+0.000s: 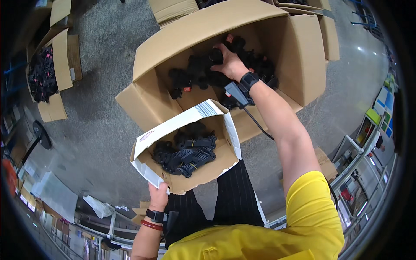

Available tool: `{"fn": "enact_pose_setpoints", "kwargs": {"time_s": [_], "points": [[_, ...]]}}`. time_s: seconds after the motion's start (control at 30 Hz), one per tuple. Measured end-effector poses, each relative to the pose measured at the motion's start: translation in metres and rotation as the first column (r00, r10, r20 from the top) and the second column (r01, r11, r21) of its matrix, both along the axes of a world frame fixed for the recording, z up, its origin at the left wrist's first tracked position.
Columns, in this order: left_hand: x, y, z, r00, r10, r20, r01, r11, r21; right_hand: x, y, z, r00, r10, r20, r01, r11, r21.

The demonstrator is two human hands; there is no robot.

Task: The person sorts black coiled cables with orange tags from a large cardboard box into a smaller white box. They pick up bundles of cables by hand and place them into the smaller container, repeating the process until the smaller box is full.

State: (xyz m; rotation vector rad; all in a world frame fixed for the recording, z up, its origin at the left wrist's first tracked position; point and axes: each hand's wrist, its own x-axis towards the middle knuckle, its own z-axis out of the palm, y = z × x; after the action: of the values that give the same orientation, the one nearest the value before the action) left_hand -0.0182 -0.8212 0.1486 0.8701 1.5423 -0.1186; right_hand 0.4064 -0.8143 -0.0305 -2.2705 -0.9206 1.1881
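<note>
My left hand (pixel 158 197) grips the lower left corner of a small white carton (pixel 177 126), which is tilted with its open side facing me. Inside it lie several bundles of flat black plastic parts (pixel 190 158), some bound with thin yellowish bands. My right hand (pixel 229 63) reaches into a large open cardboard box (pixel 173 45). Its thumb and fingers curve round a black bundle (pixel 214 56), whose exact kind is too dark to make out. More black bundles (pixel 195 71), a few with red-orange tags, lie about that hand.
A grey device (pixel 236 94) with a black cable hangs by my right wrist. Further open cartons stand behind the large box, and one with black parts (pixel 42 73) is at the far left. A black round-based stand (pixel 42 134) is left; metal racks (pixel 359 151) stand right.
</note>
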Motion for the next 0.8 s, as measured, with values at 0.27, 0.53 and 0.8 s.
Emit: {"fn": "enact_pose_setpoints", "kwargs": {"time_s": [0.27, 0.53, 0.8], "points": [[0.008, -0.004, -0.001, 0.999, 0.005, 0.051, -0.009, 0.998, 0.069, 0.035, -0.042, 0.071, 0.915, -0.347, -0.208, 0.404, 0.815, 0.415], [0.021, 0.002, 0.003, 0.990, -0.123, 0.064, 0.114, 0.985, 0.129, 0.010, -0.047, 0.196, 0.734, -0.467, -0.494, 0.668, 0.628, 0.399], [0.020, 0.008, 0.000, 0.960, -0.210, 0.184, 0.163, 0.957, 0.239, -0.107, -0.045, 0.224, 0.792, -0.036, -0.610, 0.196, 0.960, 0.198]]}}
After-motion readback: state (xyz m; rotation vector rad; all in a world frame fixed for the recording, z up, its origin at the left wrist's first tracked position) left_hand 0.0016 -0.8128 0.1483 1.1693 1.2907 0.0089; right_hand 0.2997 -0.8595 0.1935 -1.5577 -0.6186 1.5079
